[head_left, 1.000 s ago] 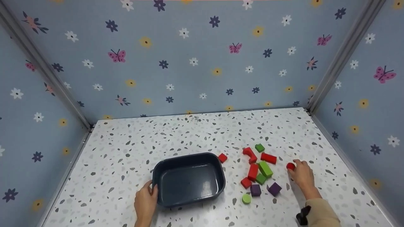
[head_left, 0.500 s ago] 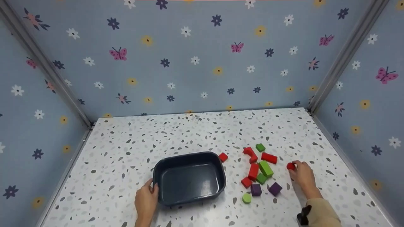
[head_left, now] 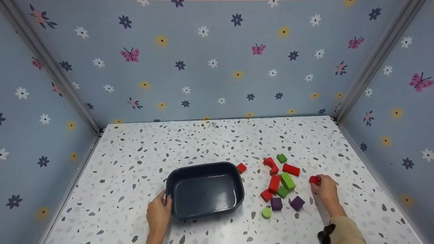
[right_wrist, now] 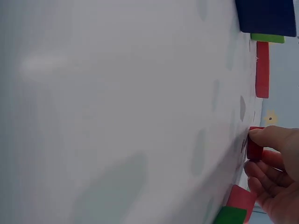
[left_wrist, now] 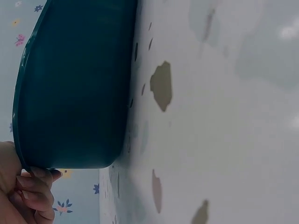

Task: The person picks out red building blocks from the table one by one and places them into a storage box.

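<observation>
Here's the right hand (head_left: 327, 189), thumb and fingers pinched on a small red block (head_left: 312, 180), out at the edge of the scatter! On the other flank, the left hand (head_left: 158, 211) is clamped on the rim of the dark tray (head_left: 203, 195), which sits just to its right. Hands well apart, and between them a crowd: a purple cube (head_left: 297, 203) left of the right hand, a lime-green block (head_left: 287, 181) past it, and a red cube (head_left: 241, 168) beside the tray's side away from the left hand. This looks like the grasping step. Off the table (head_left: 112, 189) or not? The fingers hide too much to tell. The next move, I'd judge, calls for a firm pinch and a clean lift, tray held steady.
</observation>
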